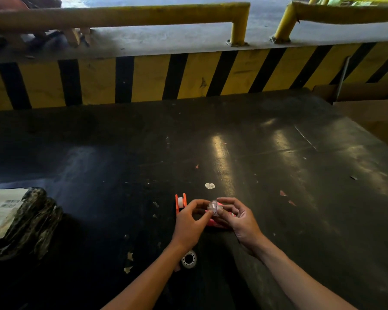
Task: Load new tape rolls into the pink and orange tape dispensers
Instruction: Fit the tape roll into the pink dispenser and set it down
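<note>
Low in the centre of the frame, our left hand (192, 222) and right hand (238, 218) pinch a small clear tape roll (213, 207) between them, above what seems the pink dispenser (213, 223). The orange dispenser (180, 203) stands just left; another roll (189, 258) lies lower.

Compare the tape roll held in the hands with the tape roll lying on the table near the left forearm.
The held tape roll is up off the table, pinched between the left hand and right hand; the loose tape roll lies flat on the black table, untouched. The held roll is partly covered by fingertips, while the loose roll shows its open core from above, its edge tucked under the left forearm. Both look like small clear tape rolls.
</note>
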Demonstrator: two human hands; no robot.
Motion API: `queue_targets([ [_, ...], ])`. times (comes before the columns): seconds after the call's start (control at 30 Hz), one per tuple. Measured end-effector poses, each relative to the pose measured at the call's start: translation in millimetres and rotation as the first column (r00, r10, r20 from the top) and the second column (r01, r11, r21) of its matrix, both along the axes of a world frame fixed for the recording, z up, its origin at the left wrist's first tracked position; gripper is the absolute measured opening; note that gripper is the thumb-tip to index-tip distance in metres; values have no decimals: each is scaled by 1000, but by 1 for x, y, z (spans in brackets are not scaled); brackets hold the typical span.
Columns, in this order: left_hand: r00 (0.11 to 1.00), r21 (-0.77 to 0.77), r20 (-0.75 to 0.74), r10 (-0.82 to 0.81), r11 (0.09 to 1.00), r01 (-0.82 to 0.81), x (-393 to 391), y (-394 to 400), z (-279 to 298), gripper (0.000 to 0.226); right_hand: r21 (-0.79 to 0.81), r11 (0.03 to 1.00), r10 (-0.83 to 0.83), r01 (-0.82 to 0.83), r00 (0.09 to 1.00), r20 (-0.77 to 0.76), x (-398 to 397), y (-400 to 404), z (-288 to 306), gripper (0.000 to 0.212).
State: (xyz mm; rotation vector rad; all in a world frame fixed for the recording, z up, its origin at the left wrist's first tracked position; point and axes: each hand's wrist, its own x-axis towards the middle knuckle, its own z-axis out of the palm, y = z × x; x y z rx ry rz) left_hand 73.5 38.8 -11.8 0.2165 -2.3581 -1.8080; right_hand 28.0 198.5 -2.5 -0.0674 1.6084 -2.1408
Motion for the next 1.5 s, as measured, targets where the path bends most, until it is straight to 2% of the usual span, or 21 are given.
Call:
queue_targets([
  [0.13, 999, -102, -40, 25, 994, -29, -3, 1, 4, 23, -24, 1000, 0, 1, 1000, 13, 1, 0, 0, 37],
  [0.4, 996, -370, -83, -32, 929, -1, -4, -4, 11, 24, 50, 998, 40, -37, 998, -55, 0, 0, 3, 25],
  [0.53, 994, -377, -102, -25, 926, -15, -2, -4, 14, 23, 25, 999, 40, -39, 999, -33, -1, -1, 2, 26],
  [0.67, 993, -340, -111, -26, 940, -13, -1, -4, 14, 22, -9, 999, 43, -43, 999, 5, 0, -1, 3, 35],
  [0.73, 996, -300, -59, -61, 953, 41, -2, -6, 13, 22, -3, 1000, 19, -19, 1000, 12, -1, -1, 3, 35],
  [0.8, 997, -177, 31, -77, 981, 81, -4, -9, 10, 23, 8, 1000, 4, -4, 1000, 7, -2, 0, 2, 35],
  [0.9, 985, 83, 155, -69, 995, 56, -5, -11, 13, 26, 13, 1000, 14, -14, 1000, -4, -3, 2, 1, 40],
  [1.03, 948, 309, 300, -105, 951, 8, -10, -12, 20, 25, -3, 999, 42, -42, 999, -6, -3, 5, 0, 33],
  [1.13, 924, 472, 345, -165, 881, -19, -14, -12, 21, 28, 6, 999, 34, -34, 999, -15, -4, 7, -2, 27],
  [1.2, 925, 475, 341, -170, 880, -13, -15, -11, 19, 27, 74, 996, 46, -42, 998, -52, -5, 9, -2, 26],
  [1.33, 934, 376, 314, -171, 926, 43, -17, -7, 14, 23, 115, 993, 39, -29, 996, -82, -6, 12, -7, 28],
  [1.5, 942, 269, 296, -158, 960, 76, -17, -3, 6, 18, 210, 977, 50, -26, 993, -108, -12, 16, -20, 18],
])
